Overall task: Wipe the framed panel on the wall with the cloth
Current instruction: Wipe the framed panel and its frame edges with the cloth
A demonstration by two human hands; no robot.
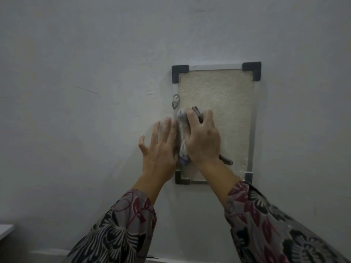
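Note:
A framed panel [228,88] hangs upright on the grey wall, with a beige textured face, a thin silver frame and black corner caps. My right hand [203,137] presses a bunched grey-and-white cloth [183,133] against the panel's left part, fingers curled over it. Dark ends of the cloth stick out above the fingers and below the wrist. My left hand [161,147] lies flat on the wall, fingers straight, touching the frame's left edge beside the cloth.
A small metal hanger bracket [176,102] with a screw sits on the frame's left side, just above the cloth. Bare grey wall [85,92] surrounds the panel. A pale ledge edge [5,231] shows at the lower left.

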